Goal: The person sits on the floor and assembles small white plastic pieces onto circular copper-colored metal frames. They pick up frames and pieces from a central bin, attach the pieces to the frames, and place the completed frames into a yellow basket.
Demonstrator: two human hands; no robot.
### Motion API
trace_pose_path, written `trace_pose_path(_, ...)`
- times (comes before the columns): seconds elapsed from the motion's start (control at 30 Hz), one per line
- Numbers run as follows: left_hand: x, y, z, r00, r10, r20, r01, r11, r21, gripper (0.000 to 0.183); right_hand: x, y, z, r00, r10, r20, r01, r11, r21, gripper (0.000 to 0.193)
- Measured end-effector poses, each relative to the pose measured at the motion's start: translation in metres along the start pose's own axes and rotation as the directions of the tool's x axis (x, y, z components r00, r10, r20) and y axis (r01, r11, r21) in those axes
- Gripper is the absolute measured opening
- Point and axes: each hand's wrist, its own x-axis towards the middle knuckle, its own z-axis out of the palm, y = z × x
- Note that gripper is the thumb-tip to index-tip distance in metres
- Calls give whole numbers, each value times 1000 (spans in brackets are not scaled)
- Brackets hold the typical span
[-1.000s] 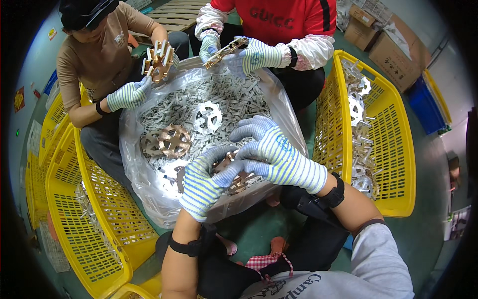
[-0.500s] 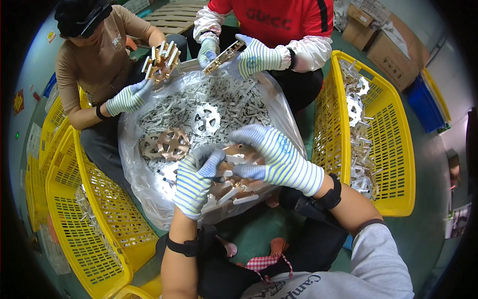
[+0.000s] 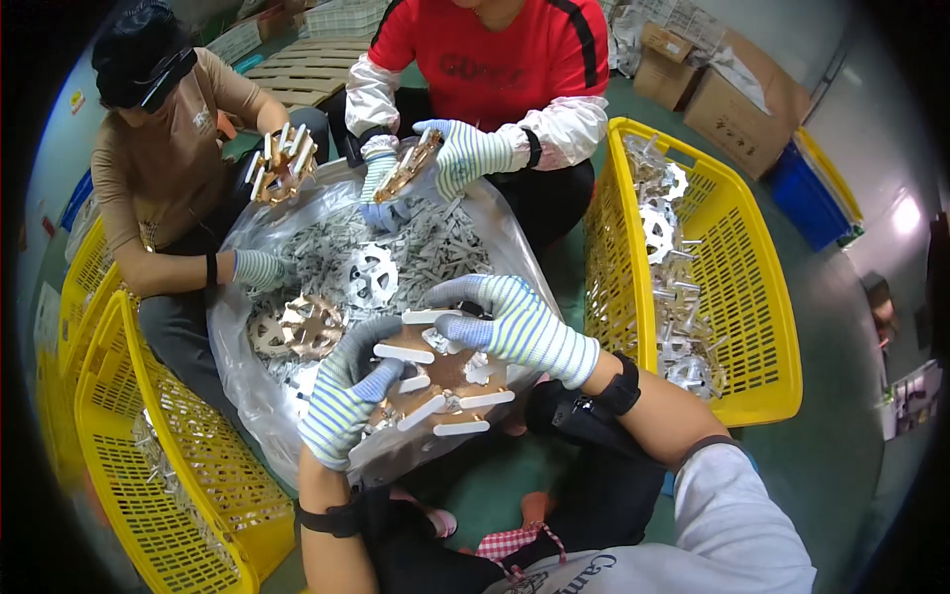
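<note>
My left hand (image 3: 341, 396), in a striped knit glove, is closed round the left edge of a copper-coloured disc (image 3: 453, 372) with cut-outs. Several flat pale metal strips stick out round its rim, one of them a strip (image 3: 404, 353) beside my left fingertips. At the disc's far edge, my gloved right hand (image 3: 520, 327) curls its thumb and fingers about the end of another pale strip (image 3: 424, 317). Beneath lies a heap of loose strips (image 3: 440, 233) in a clear plastic bag (image 3: 233, 346). On the heap rest a silver toothed disc (image 3: 372, 275) and copper-coloured discs (image 3: 315, 325).
Opposite, a person in red (image 3: 495, 74) holds a disc edge-on (image 3: 408, 166). At left, a person in tan (image 3: 163, 188) holds a strip-fitted disc (image 3: 282, 166). Yellow baskets (image 3: 727, 267) of metal parts flank us. Cartons (image 3: 737, 109) and a blue crate (image 3: 807, 198) stand at far right.
The disc in my hands has turned so more of its face shows. The co-workers' free hands have dropped to the heap of strips. The whole view has shifted slightly.
</note>
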Motion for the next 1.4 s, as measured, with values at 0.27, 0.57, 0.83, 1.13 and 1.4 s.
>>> trace_pose_path(0.27, 4, -4, 0, 986, 77, -147, -63, 993, 95, 31, 3, 0, -8, 984, 81, 161, -134, 927, 351, 50)
trace_pose_path(0.57, 3, -2, 6, 976, 78, -204, -57, 992, 110, 30, 5, 7, -3, 979, 61, 192, -124, 932, 339, 54)
trace_pose_path(0.83, 5, -3, 7, 977, 64, -203, -49, 996, 77, 31, 4, 11, -3, 978, 65, 196, -138, 910, 390, 56)
trace_pose_path(1.13, 5, 0, -4, 941, 109, -321, -130, 990, -45, 30, 7, -1, -19, 986, 126, 106, -154, 937, 313, 48)
trace_pose_path(1.4, 5, -6, -18, 935, 120, -334, -197, 958, -208, 36, 2, 26, -5, 926, -69, 372, -90, 914, 395, 48)
